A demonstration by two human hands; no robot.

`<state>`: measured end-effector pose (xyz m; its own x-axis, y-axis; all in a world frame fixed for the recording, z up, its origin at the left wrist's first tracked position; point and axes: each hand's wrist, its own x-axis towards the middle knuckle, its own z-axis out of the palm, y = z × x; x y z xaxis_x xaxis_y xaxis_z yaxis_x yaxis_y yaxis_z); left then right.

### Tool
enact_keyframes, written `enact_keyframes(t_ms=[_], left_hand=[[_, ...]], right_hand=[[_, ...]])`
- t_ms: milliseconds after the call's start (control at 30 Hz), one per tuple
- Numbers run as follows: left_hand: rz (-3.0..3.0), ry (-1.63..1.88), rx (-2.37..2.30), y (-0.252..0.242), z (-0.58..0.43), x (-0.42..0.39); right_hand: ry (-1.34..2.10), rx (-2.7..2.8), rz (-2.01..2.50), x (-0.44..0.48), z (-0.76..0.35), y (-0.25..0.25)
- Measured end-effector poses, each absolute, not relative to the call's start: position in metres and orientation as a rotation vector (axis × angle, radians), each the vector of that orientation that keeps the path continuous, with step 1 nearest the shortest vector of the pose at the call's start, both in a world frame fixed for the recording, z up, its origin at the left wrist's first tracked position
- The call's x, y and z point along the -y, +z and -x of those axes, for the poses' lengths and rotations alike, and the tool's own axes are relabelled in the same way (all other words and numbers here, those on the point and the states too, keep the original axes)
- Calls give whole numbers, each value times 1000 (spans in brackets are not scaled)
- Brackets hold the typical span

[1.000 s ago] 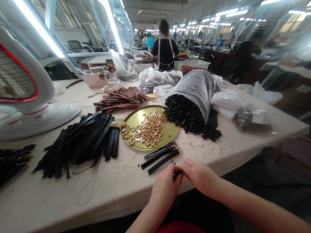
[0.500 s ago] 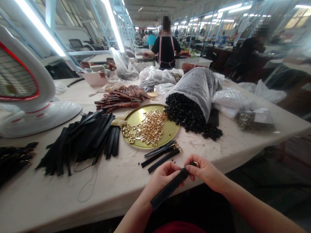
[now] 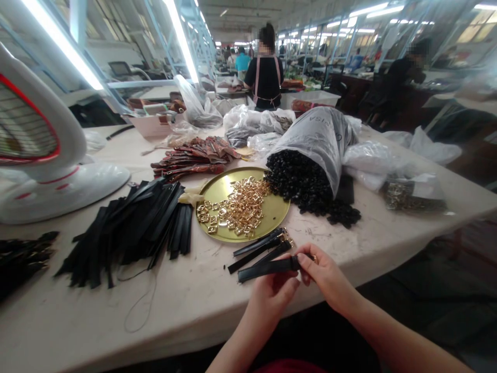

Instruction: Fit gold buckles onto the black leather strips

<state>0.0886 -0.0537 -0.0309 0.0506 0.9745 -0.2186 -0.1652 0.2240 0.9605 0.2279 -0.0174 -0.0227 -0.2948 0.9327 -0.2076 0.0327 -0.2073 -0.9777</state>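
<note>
A black strap (image 3: 266, 269) with a small gold buckle at its right end is held over the table's front edge. My right hand (image 3: 324, 272) pinches the buckle end, its fingers covering most of the buckle. My left hand (image 3: 272, 292) is closed around the strap from below, fingers behind it and thumb lower down. Just beyond lie several finished-looking black straps with gold buckles (image 3: 285, 239). Behind them, a round gold tray (image 3: 209, 189) carries a heap of small gold buckles (image 3: 246, 204).
Left of the tray lies a pile of black strips (image 3: 128, 233). Black loops spill from a plastic bag (image 3: 314, 134) at right. Brown strips (image 3: 194, 158) lie behind the tray. A white fan (image 3: 66, 191) stands at left. A co-worker (image 3: 267, 77) stands farther back.
The strap's free end has swung up and away from me, so it lies nearly level. My left hand has shifted right and its thumb has come off the strap's face.
</note>
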Motion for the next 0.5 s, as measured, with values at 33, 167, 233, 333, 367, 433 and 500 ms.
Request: enact_keyframes(t_ms=[33,167,233,333,367,433,500], left_hand=[[-940,1096,-1157,-32,-86,53],[-1084,1067,-1193,-41,-78,51],[-1177,1078,-1202,-43,-76,49],[-1173,1054,-1189,-42,-72,48],[-1147,1033,-1200,-42,-70,48],[-1105,1008,-1250,-41,-65,47],[-1089,1017,-1286,-41,-61,48]], right_hand=[[1608,1334,1204,17,-227,-22],[1636,1379,1206,19,-223,-19],[1624,1364,1227,20,-220,-20],[1619,1358,1242,18,-215,-24],[1640,1370,1232,16,-215,-25],[1713,1416,1195,12,-216,-28],[1808,1452,1158,9,-220,-30]])
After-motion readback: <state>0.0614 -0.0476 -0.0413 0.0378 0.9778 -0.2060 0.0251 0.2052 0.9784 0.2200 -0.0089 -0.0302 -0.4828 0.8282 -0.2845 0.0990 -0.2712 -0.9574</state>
